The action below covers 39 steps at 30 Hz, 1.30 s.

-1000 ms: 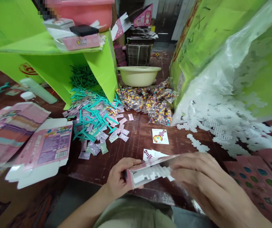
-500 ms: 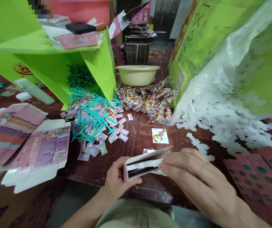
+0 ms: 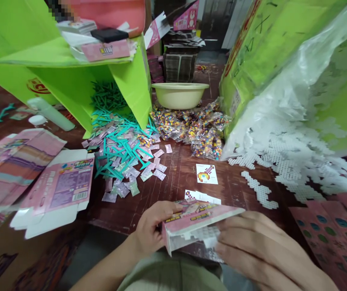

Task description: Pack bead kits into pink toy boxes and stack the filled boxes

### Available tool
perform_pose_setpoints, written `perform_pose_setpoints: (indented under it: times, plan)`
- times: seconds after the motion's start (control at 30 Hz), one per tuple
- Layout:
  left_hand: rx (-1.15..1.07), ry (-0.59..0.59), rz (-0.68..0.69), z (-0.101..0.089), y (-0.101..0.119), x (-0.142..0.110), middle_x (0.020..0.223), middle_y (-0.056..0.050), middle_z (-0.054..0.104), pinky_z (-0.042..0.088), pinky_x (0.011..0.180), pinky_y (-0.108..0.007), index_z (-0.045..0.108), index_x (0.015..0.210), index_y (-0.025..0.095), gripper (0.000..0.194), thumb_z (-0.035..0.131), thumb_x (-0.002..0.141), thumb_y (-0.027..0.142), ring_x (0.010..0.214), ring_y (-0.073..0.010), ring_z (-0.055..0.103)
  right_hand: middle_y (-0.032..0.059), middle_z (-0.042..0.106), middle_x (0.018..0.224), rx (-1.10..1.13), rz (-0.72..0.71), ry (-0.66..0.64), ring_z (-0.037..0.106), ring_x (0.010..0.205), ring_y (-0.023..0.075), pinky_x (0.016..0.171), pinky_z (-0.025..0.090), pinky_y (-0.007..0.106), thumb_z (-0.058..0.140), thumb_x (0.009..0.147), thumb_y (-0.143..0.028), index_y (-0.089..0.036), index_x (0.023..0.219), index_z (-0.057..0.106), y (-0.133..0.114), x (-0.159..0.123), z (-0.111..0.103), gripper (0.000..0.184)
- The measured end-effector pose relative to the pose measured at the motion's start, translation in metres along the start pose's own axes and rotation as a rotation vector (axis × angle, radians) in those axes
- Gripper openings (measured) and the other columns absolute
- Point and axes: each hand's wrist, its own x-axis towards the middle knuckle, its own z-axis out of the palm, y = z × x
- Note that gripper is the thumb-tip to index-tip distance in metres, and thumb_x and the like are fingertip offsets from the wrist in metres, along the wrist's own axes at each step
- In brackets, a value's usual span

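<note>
The pink box [image 3: 202, 212] is between the two hands, printed face up and tilted, with its open side toward the wearer. The left hand [image 3: 149, 226] grips its left end, thumb on top and fingers curled around the edge. White lattice pieces [image 3: 206, 234] show in the opening, just beside the right fingertips. The right hand [image 3: 252, 242] is at the box's right end, fingers close together and bent; whether they pinch the pieces or only touch them, I cannot tell.

Just beyond the fingers lie a few overlapping cards [image 3: 211, 199], and past those a single card [image 3: 206, 173]. Past the right knuckles rests a loose lattice piece [image 3: 257, 190], with a white heap [image 3: 288, 161] farther right. Ahead and left of the left fingers, teal tools [image 3: 121, 151] lie mixed with small sachets [image 3: 159, 174]. Farther out, bead bags [image 3: 208, 141] lie before a cream basin [image 3: 179, 97]. Well left of the left fingers are flat cartons [image 3: 67, 186]; right of the right hand, pink packs [image 3: 322, 230].
</note>
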Motion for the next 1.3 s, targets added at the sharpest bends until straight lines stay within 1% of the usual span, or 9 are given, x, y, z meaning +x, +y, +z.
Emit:
perform_pose_setpoints:
  times: [0.2,0.3,0.4,0.6,0.73,0.9,1.0,1.1,1.3]
  plan:
    - [0.06,-0.03,-0.171,0.007,0.004,-0.011,0.124,-0.006,0.077,0.063,0.094,-0.044,0.062,0.138,0.036,0.064,0.091,0.081,0.028,0.109,-0.0293,0.076,0.007,0.078,0.11,-0.021,-0.057,-0.141,0.073,0.1,0.0194,0.093,0.058,0.035,0.041,0.112,-0.049,-0.015,0.116,0.072,0.01,0.014,0.024,0.046]
    - [0.056,0.178,-0.367,0.01,-0.003,-0.024,0.131,-0.007,0.073,0.063,0.094,-0.04,0.056,0.142,0.031,0.07,0.09,0.081,0.036,0.111,-0.0284,0.074,0.0116,0.072,0.129,-0.023,-0.024,0.025,0.063,0.129,0.0258,0.114,0.049,0.046,0.053,0.109,-0.048,-0.016,0.134,0.064,0.023,0.0,0.034,0.042]
    - [-0.02,0.357,-0.482,0.014,-0.013,-0.032,0.151,-0.012,0.058,0.059,0.104,-0.041,0.029,0.161,0.033,0.086,0.08,0.091,0.04,0.127,-0.0281,0.067,0.0163,0.059,0.149,0.098,0.292,0.23,0.054,0.142,0.0292,0.111,0.052,0.049,0.068,0.101,-0.032,-0.022,0.148,0.052,0.037,-0.023,0.059,0.051]
    - [-0.111,0.027,-0.79,-0.002,-0.022,-0.041,0.1,-0.002,0.069,0.058,0.079,-0.029,0.061,0.12,0.024,0.036,0.071,0.096,0.049,0.087,-0.0186,0.068,0.0129,0.067,0.132,0.76,0.78,0.031,0.074,0.106,0.019,0.088,0.064,0.032,0.059,0.107,-0.038,-0.022,0.142,0.058,0.048,-0.073,0.117,0.039]
    - [-0.039,-0.03,-0.78,-0.012,-0.025,-0.039,0.132,-0.011,0.066,0.049,0.11,-0.038,0.074,0.106,0.02,0.038,0.057,0.104,0.053,0.128,-0.0271,0.062,0.0106,0.07,0.12,0.675,0.725,-0.054,0.071,0.11,0.0198,0.092,0.062,0.035,0.059,0.106,-0.038,-0.023,0.128,0.071,0.048,-0.086,0.124,0.029]
    - [-0.107,0.149,-0.784,-0.009,-0.026,-0.025,0.11,-0.008,0.074,0.058,0.09,-0.034,0.066,0.121,0.022,0.039,0.07,0.097,0.051,0.103,-0.0223,0.071,0.0114,0.067,0.133,0.474,0.613,0.179,0.064,0.126,0.0199,0.106,0.055,0.038,0.062,0.105,-0.028,-0.027,0.135,0.07,0.051,-0.088,0.13,0.031]
    - [-0.121,-0.022,-0.783,-0.012,-0.021,-0.02,0.126,-0.013,0.073,0.056,0.1,-0.039,0.074,0.109,0.02,0.034,0.068,0.098,0.052,0.119,-0.0266,0.069,0.0089,0.072,0.12,0.536,0.57,0.153,0.07,0.113,0.0178,0.098,0.058,0.034,0.061,0.105,-0.027,-0.028,0.139,0.067,0.051,-0.086,0.128,0.034]
    - [-0.093,-0.144,-0.801,-0.014,-0.014,-0.016,0.142,-0.014,0.066,0.05,0.109,-0.042,0.074,0.1,0.02,0.029,0.069,0.097,0.049,0.134,-0.0297,0.061,0.009,0.073,0.118,0.636,0.596,0.049,0.071,0.11,0.0192,0.095,0.057,0.033,0.066,0.103,-0.035,-0.023,0.11,0.078,0.046,-0.076,0.121,0.018]
    - [-0.022,-0.111,-0.844,-0.012,0.0,-0.004,0.105,-0.007,0.076,0.054,0.082,-0.032,0.066,0.101,0.02,0.028,0.067,0.099,0.048,0.095,-0.0211,0.071,0.0049,0.074,0.094,0.672,0.837,0.091,0.069,0.088,0.0166,0.078,0.055,0.026,0.069,0.1,-0.044,-0.018,0.097,0.071,0.034,-0.05,0.115,0.026]
